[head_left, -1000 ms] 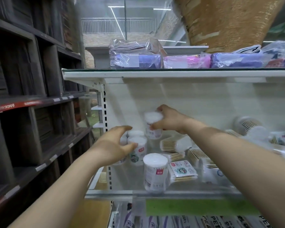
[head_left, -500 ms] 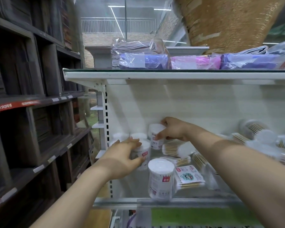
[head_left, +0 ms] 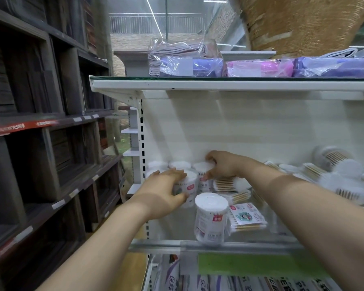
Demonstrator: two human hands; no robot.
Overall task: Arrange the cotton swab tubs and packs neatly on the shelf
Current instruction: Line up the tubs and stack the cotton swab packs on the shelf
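At the left end of the white shelf (head_left: pixel 156 245) the cotton swab tubs stand upright, long axis vertical and white lids up.

The left hand (head_left: pixel 166 192) reaches in from the lower left, forearm rising toward the shelf and palm turned to the right. Its fingers (head_left: pixel 178 173) wrap over the top and far side of the second-row tub (head_left: pixel 190 185), and the thumb presses the near side, so the hand is clamped around it. That tub is upright, with its red-tagged label facing outward.

The right hand (head_left: pixel 223 164) comes across from the lower right with the wrist bent down, close to the back panel. I cannot tell whether the knuckles touch the panel. Its fingers curl over the lid of the back-row tub (head_left: pixel 202 168) and the thumb sits lower on the side, gripping it. This tub is also upright, just behind and to the right of the second-row tub.

Two more tubs (head_left: pixel 180 164) stand at the back to the left. A front tub (head_left: pixel 210 219) stands alone and upright by the front rail, apart from both hands.

Beside the front tub on the right lies a flat pack (head_left: pixel 247 216), its sticks running roughly left to right. Stacked packs (head_left: pixel 227 183) lie behind it, under the right wrist.

Further right, blurred, are toppled tubs (head_left: pixel 334 158) lying on their sides. The upper shelf (head_left: pixel 219 85) carries bagged cloths (head_left: pixel 177 57).
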